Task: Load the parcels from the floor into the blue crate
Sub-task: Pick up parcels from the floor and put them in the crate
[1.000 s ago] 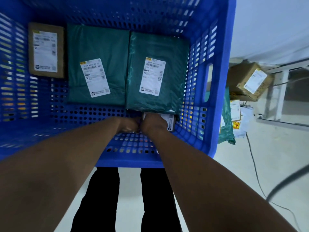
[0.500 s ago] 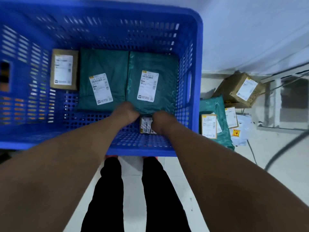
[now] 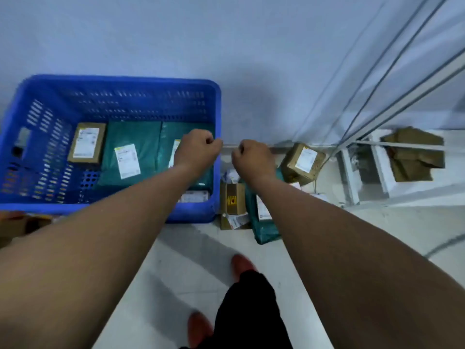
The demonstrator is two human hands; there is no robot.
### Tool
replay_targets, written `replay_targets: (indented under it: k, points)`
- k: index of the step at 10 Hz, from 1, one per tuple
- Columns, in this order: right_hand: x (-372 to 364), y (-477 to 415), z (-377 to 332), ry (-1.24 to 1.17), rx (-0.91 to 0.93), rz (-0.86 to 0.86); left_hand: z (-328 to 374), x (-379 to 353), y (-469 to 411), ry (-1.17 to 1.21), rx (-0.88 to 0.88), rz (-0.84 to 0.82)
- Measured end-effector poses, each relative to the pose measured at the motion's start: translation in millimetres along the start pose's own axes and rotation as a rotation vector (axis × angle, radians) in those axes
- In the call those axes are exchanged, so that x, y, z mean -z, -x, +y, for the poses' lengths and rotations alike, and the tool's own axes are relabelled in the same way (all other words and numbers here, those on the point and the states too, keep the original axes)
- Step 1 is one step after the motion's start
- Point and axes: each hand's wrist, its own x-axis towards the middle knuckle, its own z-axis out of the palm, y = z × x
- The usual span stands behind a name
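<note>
Both hands have lifted out of the blue perforated plastic crate [image 3: 218, 109], leaving the small white-labelled parcel [image 3: 195, 196] in its near right corner beside two green plastic mailers [image 3: 130, 137]. Left hand [image 3: 197, 149] and right hand [image 3: 253, 157] flank the right rim, fingers curled together, holding nothing. Tilted brown cardboard box [image 3: 302, 163] and green plastic bag [image 3: 264, 227] lie on the floor beside the crate.
</note>
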Motion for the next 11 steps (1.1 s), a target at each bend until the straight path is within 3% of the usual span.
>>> replay_targets:
  k: [1,2,3,4,5,6,7,9,11]
  points:
    - [6.8,19.3,68.6,-0.097,-0.194,-0.039,16.9,-57.3,26.4,0.070,0.020,-0.122]
    - [-9.5,10.8,150.8,-0.211,-0.409,-0.203,22.3,-119.5,33.9,0.214,0.165,-0.262]
    - [-48.4,-22.4,239.3,-0.397,-0.613,-0.313,24.3,-193.6,18.8,0.341,0.390,-0.289]
    - [-82.5,-53.2,296.4,-0.431,-0.590,-0.398,-5.9,-274.9,-4.4,0.350,0.517,-0.309]
    - [-126.4,-69.7,335.6,-0.452,-0.576,-0.435,-46.5,-347.4,-18.2,0.210,0.723,-0.353]
    - [-185.9,-74.2,357.2,-0.463,-0.574,-0.518,-91.5,-420.7,-7.6,0.289,0.899,-0.287]
    - [-232.8,-88.8,377.8,-0.529,-0.607,-0.549,-110.4,-463.5,-5.0,0.390,0.917,-0.290]
    - [-267.1,-94.7,382.8,-0.844,-0.722,-0.450,-132.5,-502.5,-13.9,0.525,0.879,-0.189]
    - [-209.2,-68.4,374.6,-1.042,-0.780,-0.306,-64.8,-437.4,6.6,0.625,0.852,-0.326]
